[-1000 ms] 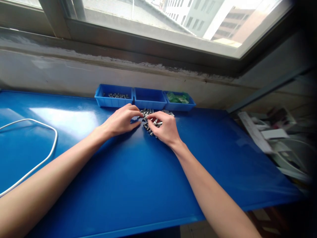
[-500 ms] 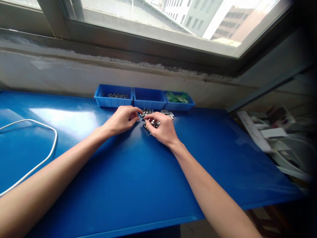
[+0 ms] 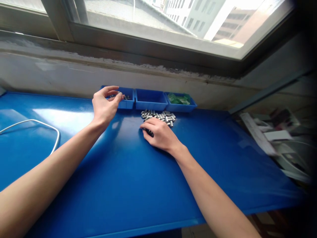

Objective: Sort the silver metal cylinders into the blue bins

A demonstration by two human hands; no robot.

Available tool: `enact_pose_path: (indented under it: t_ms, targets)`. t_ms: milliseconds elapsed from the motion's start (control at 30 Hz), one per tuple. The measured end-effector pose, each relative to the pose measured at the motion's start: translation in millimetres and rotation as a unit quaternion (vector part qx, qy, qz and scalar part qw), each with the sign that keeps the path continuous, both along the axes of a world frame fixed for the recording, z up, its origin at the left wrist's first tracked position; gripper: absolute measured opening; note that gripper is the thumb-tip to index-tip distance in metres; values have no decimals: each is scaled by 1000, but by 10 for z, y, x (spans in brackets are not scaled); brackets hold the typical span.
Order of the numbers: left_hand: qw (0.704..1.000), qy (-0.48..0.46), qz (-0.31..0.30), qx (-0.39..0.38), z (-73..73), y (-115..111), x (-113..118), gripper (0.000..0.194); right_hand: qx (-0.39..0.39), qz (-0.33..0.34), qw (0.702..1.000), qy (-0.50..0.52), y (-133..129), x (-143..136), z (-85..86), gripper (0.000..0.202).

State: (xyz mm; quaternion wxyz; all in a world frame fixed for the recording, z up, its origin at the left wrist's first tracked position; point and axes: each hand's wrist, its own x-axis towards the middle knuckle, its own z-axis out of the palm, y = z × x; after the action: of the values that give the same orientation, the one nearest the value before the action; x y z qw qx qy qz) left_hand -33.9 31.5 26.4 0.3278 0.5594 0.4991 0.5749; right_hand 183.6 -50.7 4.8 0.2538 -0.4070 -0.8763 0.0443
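Observation:
My left hand [image 3: 105, 104] is over the left blue bin [image 3: 126, 104]. Its thumb and fingers close on a small grey metal piece [image 3: 120, 93], too small to name exactly. Loose small metal parts [image 3: 127, 97] lie inside that bin, partly hidden by the hand. My right hand [image 3: 159, 135] rests low at the near side of a pile of short silvery metal pieces [image 3: 165, 115] on the table. Its fingers curl around a few dark-looking parts [image 3: 149, 132]; what exactly they grip is hidden.
A middle blue bin [image 3: 151, 105] and a right blue bin [image 3: 182, 107] holding green plastic bags [image 3: 179, 98] stand in line along the wall. A white cable [image 3: 55, 138] loops across the blue table [image 3: 128, 188] at left. Beyond its right edge is blurred clutter [image 3: 279, 135].
My left hand has moved from the pile up and left to the left bin. The right hand has shifted slightly down beside the pile, uncovering more of the metal pieces.

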Motion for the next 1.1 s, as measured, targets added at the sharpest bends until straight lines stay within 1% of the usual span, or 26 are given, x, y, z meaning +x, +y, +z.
enact_pose_path:
  t_ms: [167,267,400,533,600,667,700,733,767,800,900,967,1000,1033,1100]
  targets:
    - [1000,16,9,4,-53,30,5,39,11,-10,1000,-10,21,3,-14,21]
    - [999,28,-7,14,-39,14,16,33,16,-16,1000,-12,25,5,-10,20]
    - [996,64,-59,38,-12,-43,56,25,14,-25,999,-17,25,-4,3,22]
    - [984,112,-131,50,-16,-105,111,25,4,-39,999,-7,22,-26,3,24]
    - [975,141,-167,47,-29,-125,130,25,-3,-45,999,25,19,-44,-2,24]
    - [966,164,-195,42,-45,-136,140,25,-19,-59,993,103,19,-64,-6,20]
    - [963,170,-207,39,-52,-139,142,26,-35,-72,984,160,23,-74,-6,17]
    - [960,172,-220,34,-56,-142,144,27,-60,-87,969,225,29,-81,-4,13]
    - [957,170,-233,28,-56,-147,147,28,-91,-101,947,292,39,-86,0,10]
    - [955,162,-248,22,-53,-155,151,30,-125,-111,920,355,52,-88,6,10]
    - [941,127,-314,3,-25,-195,177,34,-200,-112,832,505,92,-81,27,23]
    - [931,112,-346,1,-4,-227,200,35,-225,-104,786,566,108,-78,37,33]
    - [930,109,-352,5,2,-239,209,35,-237,-101,768,586,111,-78,40,36]
    - [930,108,-352,9,5,-247,216,35,-250,-100,755,598,111,-79,41,39]
    - [934,106,-340,17,1,-250,220,36,-272,-104,742,604,104,-83,39,43]
